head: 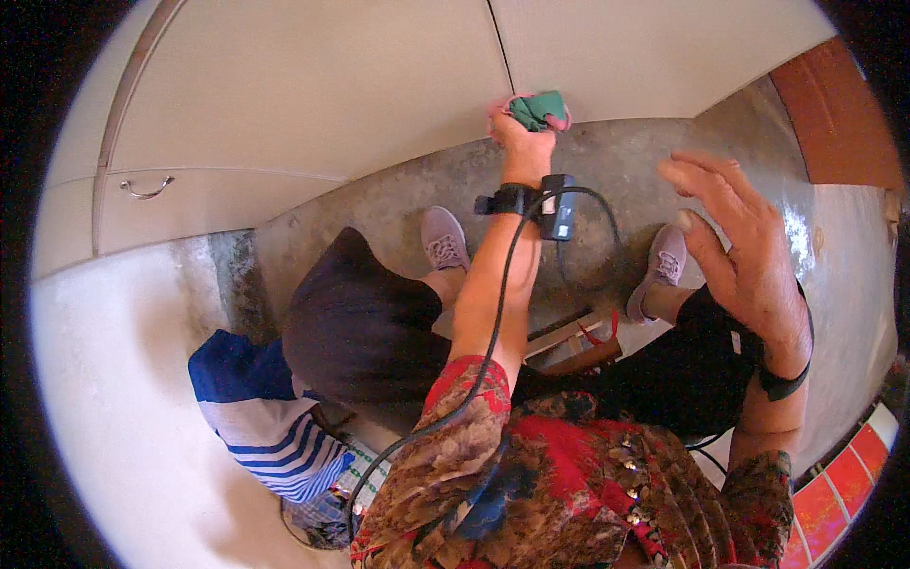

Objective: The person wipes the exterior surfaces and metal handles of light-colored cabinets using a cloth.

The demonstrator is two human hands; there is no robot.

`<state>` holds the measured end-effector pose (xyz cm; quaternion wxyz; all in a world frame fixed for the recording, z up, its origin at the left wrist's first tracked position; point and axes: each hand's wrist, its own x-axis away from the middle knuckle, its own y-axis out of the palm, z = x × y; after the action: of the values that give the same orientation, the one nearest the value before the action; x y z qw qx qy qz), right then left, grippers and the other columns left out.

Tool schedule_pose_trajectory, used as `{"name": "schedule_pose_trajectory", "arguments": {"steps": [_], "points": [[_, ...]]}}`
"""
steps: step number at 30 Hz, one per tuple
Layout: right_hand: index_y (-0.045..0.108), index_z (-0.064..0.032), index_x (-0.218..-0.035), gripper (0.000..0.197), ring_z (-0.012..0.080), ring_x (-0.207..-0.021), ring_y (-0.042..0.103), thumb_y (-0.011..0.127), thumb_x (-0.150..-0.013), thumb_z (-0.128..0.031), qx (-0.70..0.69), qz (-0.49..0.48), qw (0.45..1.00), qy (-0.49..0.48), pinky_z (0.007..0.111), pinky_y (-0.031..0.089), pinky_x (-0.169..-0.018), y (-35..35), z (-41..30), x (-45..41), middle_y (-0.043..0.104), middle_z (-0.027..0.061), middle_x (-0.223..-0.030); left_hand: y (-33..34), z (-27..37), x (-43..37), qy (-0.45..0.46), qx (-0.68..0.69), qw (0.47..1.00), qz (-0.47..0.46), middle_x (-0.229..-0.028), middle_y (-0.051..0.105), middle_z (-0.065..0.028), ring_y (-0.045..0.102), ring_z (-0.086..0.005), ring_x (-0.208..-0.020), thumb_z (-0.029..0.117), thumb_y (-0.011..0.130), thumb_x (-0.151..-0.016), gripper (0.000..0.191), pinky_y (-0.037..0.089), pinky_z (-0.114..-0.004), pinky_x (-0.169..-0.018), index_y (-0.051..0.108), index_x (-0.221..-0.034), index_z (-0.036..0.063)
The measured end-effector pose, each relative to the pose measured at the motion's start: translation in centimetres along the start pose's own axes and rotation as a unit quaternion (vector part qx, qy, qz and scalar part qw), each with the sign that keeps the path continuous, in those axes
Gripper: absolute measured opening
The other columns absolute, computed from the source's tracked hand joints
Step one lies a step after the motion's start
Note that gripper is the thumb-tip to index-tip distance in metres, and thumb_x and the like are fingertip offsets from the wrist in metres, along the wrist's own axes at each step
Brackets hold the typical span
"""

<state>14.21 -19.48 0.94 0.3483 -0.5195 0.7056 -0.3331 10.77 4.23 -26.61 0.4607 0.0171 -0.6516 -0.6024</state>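
Note:
My left hand (525, 136) grips a bunched green and pink cloth (538, 110) at the lower edge of a pale cabinet, by the dark gap between its two doors. Whether the cloth presses on the surface I cannot tell. The left door (306, 78) spreads wide to one side, the right door (640, 57) to the other. My right hand (739, 235) is raised over the floor near my right shoe, fingers apart and holding nothing. A black device (558, 208) with a cable is strapped to my left wrist.
A drawer with a metal handle (148, 188) is at the left. Striped fabric (277, 427) lies beside my left leg. The cable (490, 341) runs along my left arm. Under me is a low wooden seat (569, 341). A brown wooden panel (835, 117) stands at the right, above the concrete floor (384, 192).

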Motion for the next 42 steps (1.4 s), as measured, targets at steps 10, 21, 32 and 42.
{"name": "schedule_pose_trajectory", "arguments": {"steps": [10,21,32,42], "points": [[0.056,-0.0023,-0.113,0.034,0.0354,-0.097,0.057,0.053,-0.079,0.001,0.006,0.020,0.997,-0.076,0.036,0.047,-0.082,-0.2,-0.3,0.9,0.054,0.0191,-0.115,10.4,6.0,11.5,0.413,-0.133,0.899,0.058,-0.097,0.054,-0.0033,0.045,-0.0165,-0.091,0.025,0.049,-0.086,0.042,0.040,-0.046,-0.067,0.036,-0.126,0.0255],[0.056,-0.0056,-0.113,0.033,0.0364,-0.097,0.056,0.056,-0.081,-0.008,0.052,0.009,0.998,-0.036,0.040,0.047,-0.083,0.3,0.0,0.4,0.055,0.0180,-0.110,-4.0,22.4,4.0,0.356,-0.203,0.894,0.182,-0.085,0.051,-0.0014,0.047,-0.0176,-0.077,0.030,0.042,-0.084,0.017,0.043,-0.038,-0.067,0.047,-0.090,0.0143],[0.056,-0.0048,-0.113,0.033,0.0366,-0.098,0.056,0.057,-0.080,-0.007,0.077,-0.058,0.995,-0.031,0.041,0.047,-0.083,2.6,-0.3,-1.7,0.055,0.0187,-0.110,-10.0,11.9,-1.8,0.149,-0.011,0.987,0.061,-0.069,0.051,0.0039,0.051,-0.0160,-0.070,0.024,0.046,-0.082,0.011,0.044,-0.034,-0.066,0.049,-0.072,0.0228],[0.055,-0.0023,-0.111,0.033,0.0373,-0.096,0.056,0.060,-0.078,-0.007,0.091,-0.041,0.990,-0.101,0.041,0.048,-0.083,2.5,-0.5,-1.7,0.056,0.0195,-0.107,5.7,15.4,10.2,0.416,-0.097,0.899,0.097,-0.075,0.047,0.0023,0.048,-0.0127,-0.071,0.023,0.051,-0.089,0.053,0.041,-0.030,-0.059,0.024,-0.135,0.0273]]}}
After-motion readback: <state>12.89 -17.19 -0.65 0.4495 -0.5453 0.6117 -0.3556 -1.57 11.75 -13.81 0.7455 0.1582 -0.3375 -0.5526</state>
